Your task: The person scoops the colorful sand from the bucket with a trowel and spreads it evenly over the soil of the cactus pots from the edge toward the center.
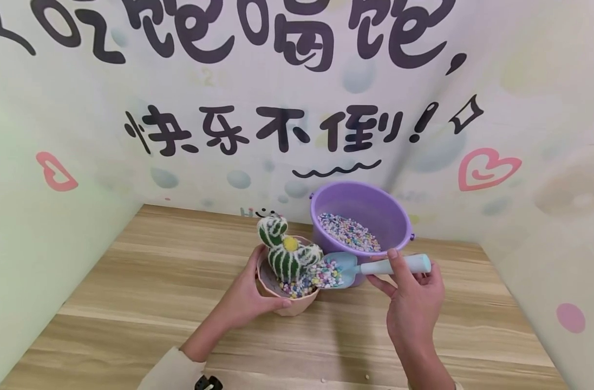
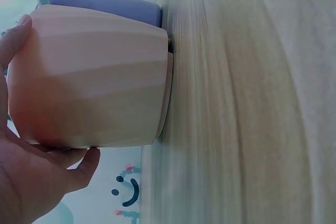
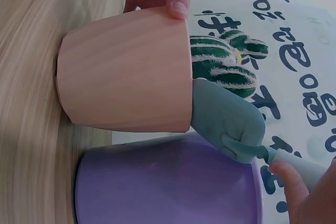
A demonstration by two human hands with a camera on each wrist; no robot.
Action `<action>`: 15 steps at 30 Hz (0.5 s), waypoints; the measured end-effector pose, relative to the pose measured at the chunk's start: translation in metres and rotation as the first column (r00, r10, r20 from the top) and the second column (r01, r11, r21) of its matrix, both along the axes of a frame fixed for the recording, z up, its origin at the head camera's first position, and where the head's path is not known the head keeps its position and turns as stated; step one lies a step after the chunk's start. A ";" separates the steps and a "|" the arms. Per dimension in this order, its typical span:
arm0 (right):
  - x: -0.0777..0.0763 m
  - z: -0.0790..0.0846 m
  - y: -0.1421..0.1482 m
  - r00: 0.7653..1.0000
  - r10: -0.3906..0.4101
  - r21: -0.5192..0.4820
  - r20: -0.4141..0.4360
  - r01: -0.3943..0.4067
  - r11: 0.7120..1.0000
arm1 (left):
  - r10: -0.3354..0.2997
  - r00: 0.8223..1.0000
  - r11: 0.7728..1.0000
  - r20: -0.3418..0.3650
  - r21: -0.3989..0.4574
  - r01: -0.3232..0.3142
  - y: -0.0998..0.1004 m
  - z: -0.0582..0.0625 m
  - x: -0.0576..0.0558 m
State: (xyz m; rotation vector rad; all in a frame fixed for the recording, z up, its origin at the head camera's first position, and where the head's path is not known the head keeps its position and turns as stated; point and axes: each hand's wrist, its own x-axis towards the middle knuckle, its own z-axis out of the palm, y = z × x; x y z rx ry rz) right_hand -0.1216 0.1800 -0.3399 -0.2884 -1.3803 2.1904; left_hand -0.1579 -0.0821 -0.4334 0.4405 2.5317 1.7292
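A pinkish flower pot [image 1: 297,309] stands on the table with a green, white-striped cactus [image 1: 284,264] in it, bearing a yellow bloom. My left hand [image 1: 243,295] grips the pot's rim from the left, thumb over the front edge. Colored pebbles [image 1: 297,287] lie around the base of the cactus. My right hand [image 1: 416,303] holds a light blue trowel [image 1: 346,265] by its handle. The blade, loaded with colored pebbles, sits at the pot's right rim, and in the right wrist view its tip [image 3: 205,95] is right at that rim beside the cactus.
A purple bucket [image 1: 389,216] with more colored pebbles [image 1: 347,232] inside stands behind and to the right of the pot, close to the back wall. A few stray pebbles [image 1: 367,377] lie on the wooden table [image 1: 180,271] near its front. Printed walls rise on the left, back and right.
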 end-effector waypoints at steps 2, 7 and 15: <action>0.000 0.000 0.000 1.000 -0.001 0.004 0.000 0.001 1.000 | -0.005 1.000 1.000 0.006 0.003 0.005 -0.001 0.000 0.000; 0.000 0.000 0.000 1.000 -0.007 0.012 0.002 0.007 1.000 | -0.030 0.999 0.999 0.017 0.016 0.030 -0.002 0.001 -0.002; 0.000 0.000 0.000 1.000 -0.007 0.028 -0.014 0.007 1.000 | -0.082 0.996 0.996 -0.021 0.032 0.082 -0.007 0.000 -0.007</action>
